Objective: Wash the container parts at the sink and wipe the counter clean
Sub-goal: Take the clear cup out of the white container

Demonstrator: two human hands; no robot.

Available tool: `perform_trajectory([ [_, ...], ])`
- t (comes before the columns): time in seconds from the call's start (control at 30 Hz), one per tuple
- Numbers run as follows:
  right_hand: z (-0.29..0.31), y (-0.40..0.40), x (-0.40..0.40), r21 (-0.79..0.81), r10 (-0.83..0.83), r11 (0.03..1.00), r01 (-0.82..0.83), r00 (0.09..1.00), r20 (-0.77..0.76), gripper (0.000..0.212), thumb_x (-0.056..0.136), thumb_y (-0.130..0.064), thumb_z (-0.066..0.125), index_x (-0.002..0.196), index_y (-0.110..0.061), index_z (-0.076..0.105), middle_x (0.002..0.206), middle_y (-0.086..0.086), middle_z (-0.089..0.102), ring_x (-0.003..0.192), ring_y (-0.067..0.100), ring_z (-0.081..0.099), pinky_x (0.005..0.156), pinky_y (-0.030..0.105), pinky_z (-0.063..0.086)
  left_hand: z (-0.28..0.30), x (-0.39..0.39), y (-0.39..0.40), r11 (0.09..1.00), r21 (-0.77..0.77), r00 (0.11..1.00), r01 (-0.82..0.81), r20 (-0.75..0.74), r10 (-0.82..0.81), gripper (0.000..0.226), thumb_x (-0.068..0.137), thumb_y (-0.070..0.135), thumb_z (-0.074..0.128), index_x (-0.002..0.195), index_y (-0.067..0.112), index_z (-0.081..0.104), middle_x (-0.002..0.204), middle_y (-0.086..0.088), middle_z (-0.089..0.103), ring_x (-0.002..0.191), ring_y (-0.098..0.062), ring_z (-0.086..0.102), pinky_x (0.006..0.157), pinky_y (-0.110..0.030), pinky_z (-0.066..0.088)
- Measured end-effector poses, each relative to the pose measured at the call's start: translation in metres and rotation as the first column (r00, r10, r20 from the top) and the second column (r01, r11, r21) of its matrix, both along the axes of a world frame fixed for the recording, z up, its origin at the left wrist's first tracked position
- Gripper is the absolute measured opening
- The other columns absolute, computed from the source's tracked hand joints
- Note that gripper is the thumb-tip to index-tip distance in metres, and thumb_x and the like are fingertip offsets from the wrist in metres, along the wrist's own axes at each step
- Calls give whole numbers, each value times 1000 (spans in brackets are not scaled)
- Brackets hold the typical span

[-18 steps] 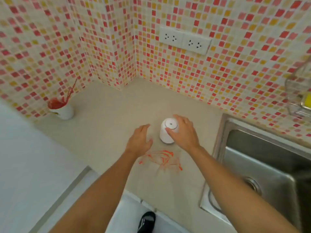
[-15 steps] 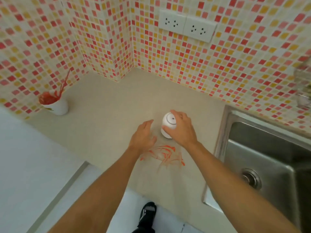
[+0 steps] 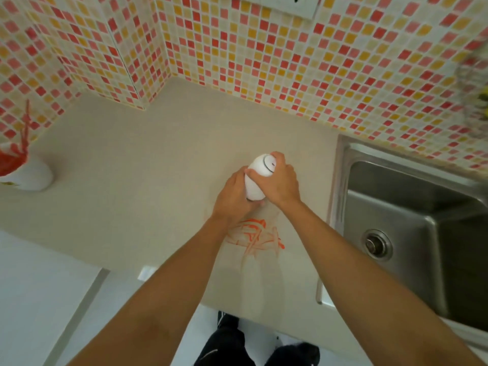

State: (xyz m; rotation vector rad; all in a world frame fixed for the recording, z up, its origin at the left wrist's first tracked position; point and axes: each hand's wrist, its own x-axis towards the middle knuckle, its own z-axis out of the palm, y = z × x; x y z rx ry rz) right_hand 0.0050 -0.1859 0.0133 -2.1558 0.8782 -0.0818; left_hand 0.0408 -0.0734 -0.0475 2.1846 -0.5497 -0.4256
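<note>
While gripped by both hands above beige counter point(image 3: 163, 165), white container point(image 3: 255, 182) tilted: right hand point(image 3: 280, 182) curled round capped top, left hand point(image 3: 232, 199) wrapped round base. Step judged: separating parts. Next: opposing twist, then carry to sink point(image 3: 396, 207). Orange smear point(image 3: 254, 235) unwiped.

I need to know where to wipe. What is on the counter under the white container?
Both hands, left and right, grip the container. Orange smears mark the counter just nearer the person. The spot directly beneath is hidden by hands.

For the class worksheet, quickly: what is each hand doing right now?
Left hand: grips the lower body of the white container.
Right hand: grips the container's upper part.
</note>
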Motion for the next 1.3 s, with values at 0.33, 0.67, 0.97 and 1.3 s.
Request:
perform_trajectory([
  [0.33, 7, -31, -5, 35, 59, 998, -60, 998, 5, 71, 62, -66, 73, 117, -31, 44, 111, 1, 58, 97, 23, 58, 78, 41, 55, 6, 5, -18, 997, -10, 995, 78, -67, -79, 120, 63, 41, 84, 152, 24, 5, 141, -9, 47, 123, -29, 52, 97, -45, 47],
  [0.67, 49, -55, -16, -50, 485, 873, -485, 874, -5, 66, 67, -48, 80, 119, -41, 42, 111, -3, 56, 99, 18, 55, 73, 26, 49, 20, 12, -11, 990, -21, 984, 141, -104, -143, 118, 63, 31, 86, 152, 18, 11, 132, -4, 56, 114, -25, 57, 87, -30, 46],
  [0.97, 89, -73, -29, -101, 419, 907, -408, 898, 136, 68, 71, -33, 82, 126, -32, 42, 118, -9, 46, 103, 15, 51, 77, 19, 50, 37, 15, -19, 974, -195, 992, 119, -25, -126, 82, 61, 24, 85, 130, 13, 43, 125, -2, 54, 108, -16, 55, 84, -29, 49],
  [1.3, 48, -87, -57, 415, -248, 905, 94, 909, 334, 44, 84, -43, 68, 121, -27, 51, 118, -3, 61, 100, 12, 60, 66, 18, 47, 24, 18, 3, 993, -91, 997, -73, 2, 74, 88, 58, 31, 89, 131, 14, 42, 115, 8, 44, 118, -20, 42, 97, -35, 43],
])
